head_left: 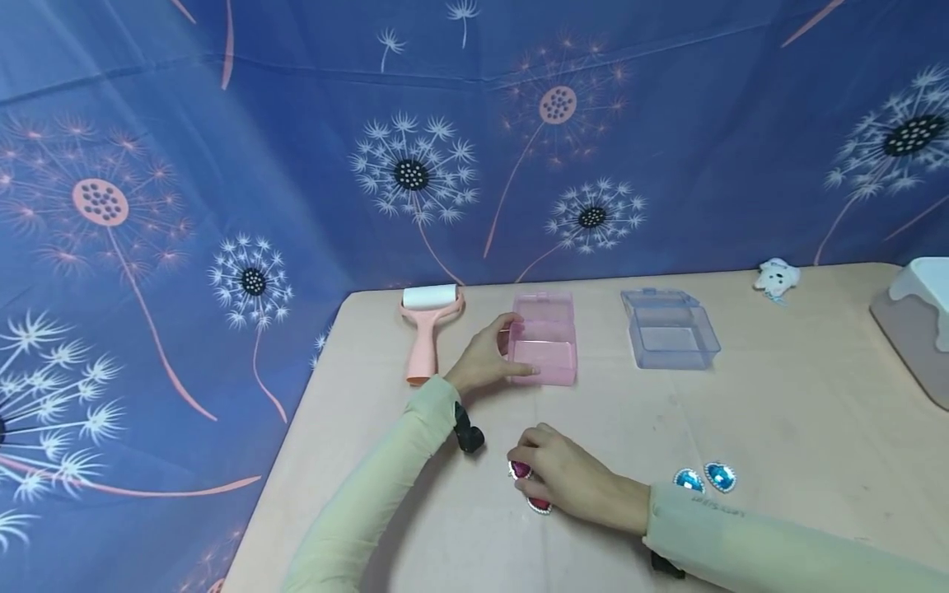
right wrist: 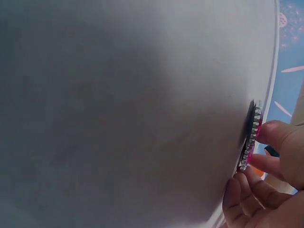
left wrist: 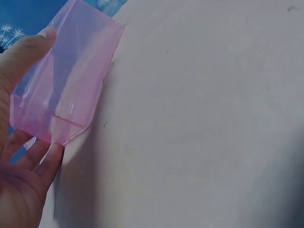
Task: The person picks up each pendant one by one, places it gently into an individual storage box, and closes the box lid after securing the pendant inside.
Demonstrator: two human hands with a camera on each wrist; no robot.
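Observation:
My left hand point(head_left: 485, 358) grips the left side of a see-through pink plastic box point(head_left: 544, 362), whose lid stands raised at the back. In the left wrist view, the thumb lies along one wall of the box and other fingers touch its end. Nearer the front, my right hand point(head_left: 567, 478) has curled fingers and thumb at a magenta jewel point(head_left: 521, 469) with a silver beaded rim. A red jewel point(head_left: 539, 504) lies partly hidden under this hand. The right wrist view shows fingertips against a jewel's beaded edge point(right wrist: 256, 126), low at the table.
An open bluish clear box point(head_left: 673, 338) stands right of the pink one. Two blue jewels point(head_left: 704, 478) lie beside the right sleeve. A pink-handled lint roller point(head_left: 425, 342) is at the left, a small white animal figure point(head_left: 777, 277) at the back, and a white-and-grey container point(head_left: 919, 305) far right.

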